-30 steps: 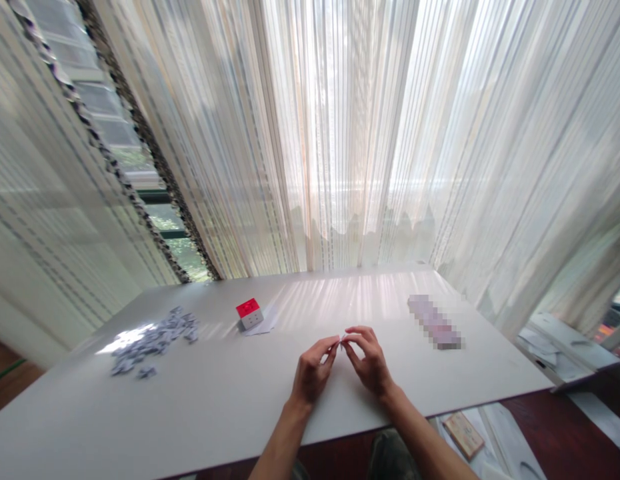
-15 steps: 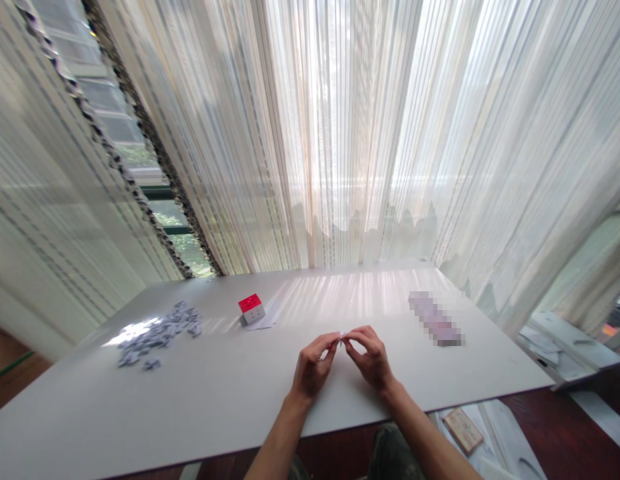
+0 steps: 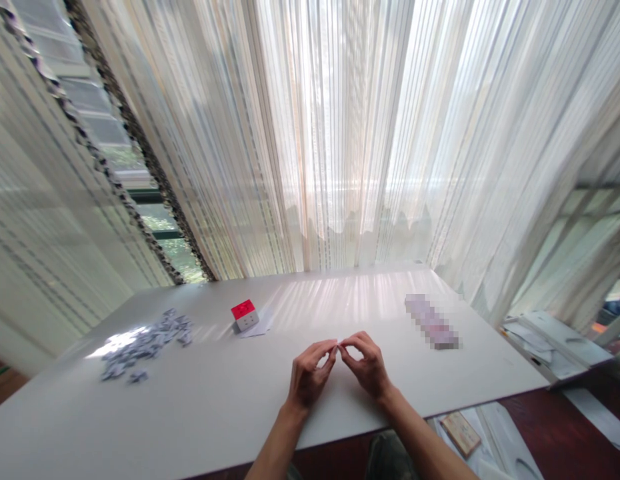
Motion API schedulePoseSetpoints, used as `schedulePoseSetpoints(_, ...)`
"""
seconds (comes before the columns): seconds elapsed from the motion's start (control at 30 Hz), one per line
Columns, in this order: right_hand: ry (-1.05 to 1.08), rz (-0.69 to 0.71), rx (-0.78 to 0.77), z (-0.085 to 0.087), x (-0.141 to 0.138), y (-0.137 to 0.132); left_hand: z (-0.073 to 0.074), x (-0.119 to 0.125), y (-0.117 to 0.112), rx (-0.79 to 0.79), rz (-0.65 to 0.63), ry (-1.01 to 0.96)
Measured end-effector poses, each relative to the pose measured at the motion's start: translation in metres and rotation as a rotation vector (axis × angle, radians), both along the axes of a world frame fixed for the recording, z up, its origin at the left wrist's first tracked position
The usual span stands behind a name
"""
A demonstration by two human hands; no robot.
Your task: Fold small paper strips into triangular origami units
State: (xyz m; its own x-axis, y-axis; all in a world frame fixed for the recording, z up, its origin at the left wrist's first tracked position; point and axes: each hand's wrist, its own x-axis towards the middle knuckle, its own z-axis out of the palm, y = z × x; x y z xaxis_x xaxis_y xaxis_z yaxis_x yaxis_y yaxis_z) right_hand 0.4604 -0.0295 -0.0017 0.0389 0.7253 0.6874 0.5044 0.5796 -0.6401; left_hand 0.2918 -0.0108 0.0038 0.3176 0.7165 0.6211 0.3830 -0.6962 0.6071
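Observation:
Over the middle of the white table (image 3: 215,407), my left hand (image 3: 308,375) and my right hand (image 3: 365,364) meet fingertip to fingertip. Both are pinched shut on a tiny pale scrap (image 3: 339,345), too small to name. A heap of several small grey-blue paper pieces (image 3: 140,342) lies far to the left. Behind my hands, to the left, a small red-topped white box (image 3: 245,313) sits on a white sheet (image 3: 260,325).
A blurred pinkish oblong object (image 3: 431,321) lies on the table's right side. Sheer striped curtains (image 3: 340,133) hang along the far edge. Papers and a small book (image 3: 463,433) lie on the dark floor at right, beyond the table's edge.
My hands have stayed together, pinching; they sit slightly lower in view. The view has shifted a little as my head moved.

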Motion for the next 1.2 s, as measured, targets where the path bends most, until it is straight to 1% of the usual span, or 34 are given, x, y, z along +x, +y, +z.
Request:
schedulePoseSetpoints(0.23, 0.031, -0.012, 0.025, -0.003, 0.0, 0.003, -0.003, 0.003, 0.002, -0.005, -0.051, -0.051)
schedulePoseSetpoints(0.43, 0.004, 0.049, 0.008, -0.007, 0.003, 0.006, -0.006, 0.002, 0.006, 0.013, -0.04, -0.051)
schedulePoseSetpoints(0.53, -0.019, 0.037, 0.007, -0.008, 0.002, 0.006, -0.006, 0.001, 0.006, 0.023, -0.012, -0.04)
schedulePoseSetpoints(0.7, -0.033, -0.017, 0.027, -0.003, -0.002, 0.003, -0.003, 0.001, 0.003, -0.022, 0.053, -0.024)
schedulePoseSetpoints(0.83, -0.026, 0.04, -0.025, -0.004, -0.001, 0.003, -0.002, 0.004, 0.004, -0.038, 0.032, -0.051)
schedulePoseSetpoints(1.0, 0.025, -0.013, -0.104, -0.011, 0.002, 0.008, -0.007, 0.005, 0.008, -0.102, -0.014, -0.095)
schedulePoseSetpoints(1.1, 0.043, -0.01, -0.134, -0.014, 0.002, 0.009, -0.01, 0.004, 0.011, -0.143, -0.002, -0.115)
schedulePoseSetpoints(1.2, 0.064, 0.003, -0.144, -0.012, 0.002, 0.009, -0.011, 0.003, 0.011, -0.188, 0.01, -0.153)
